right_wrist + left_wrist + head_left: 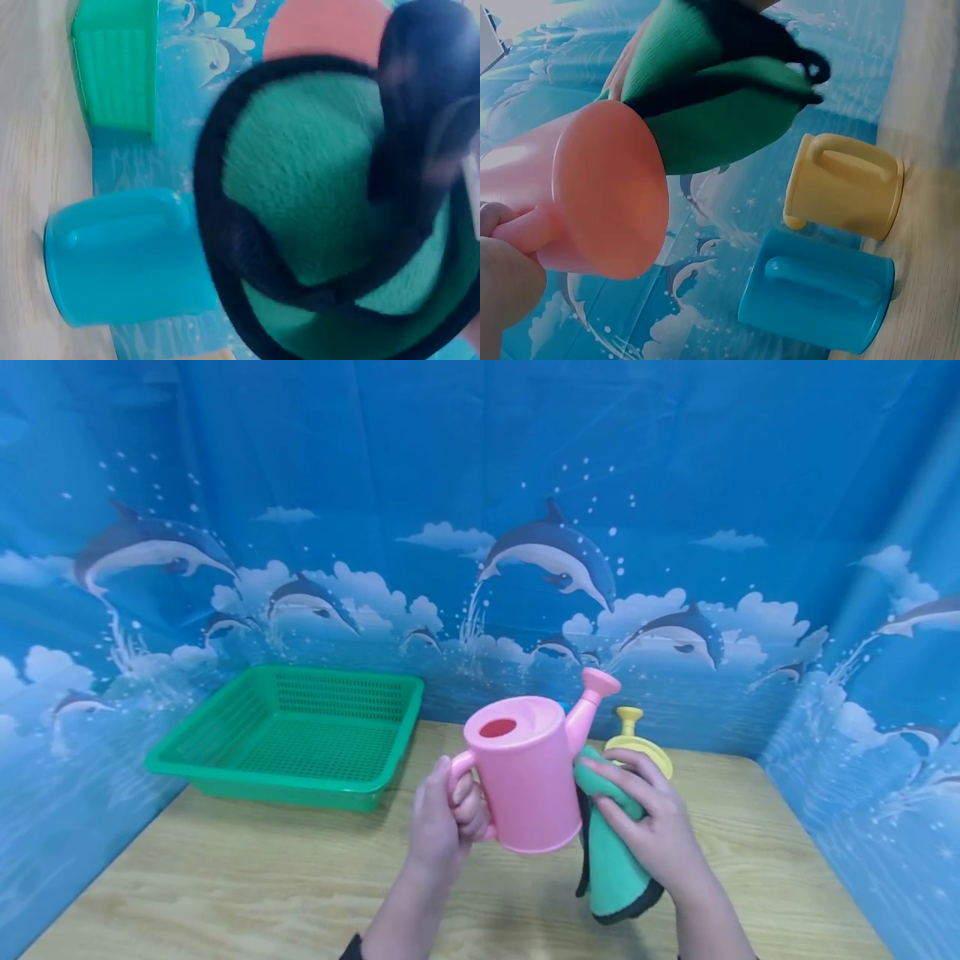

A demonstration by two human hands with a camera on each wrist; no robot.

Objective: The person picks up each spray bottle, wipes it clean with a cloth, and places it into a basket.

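A pink toy watering can (528,785) is held up above the table, its spout pointing to the right. My left hand (450,810) grips its handle, fingers curled through the loop. My right hand (652,814) holds a green cloth with a dark edge (618,868) against the can's right side, just below the spout. In the left wrist view the can's round base (613,191) faces the camera with the cloth (727,120) beside it. The cloth (307,165) fills much of the right wrist view and hides most of the can.
A green plastic basket (262,793) stands on the table (300,877) at the left. Behind the held can are a yellow watering can (844,187) and a blue one (817,292), standing side by side. A blue dolphin-print curtain (420,460) surrounds the table's back and sides.
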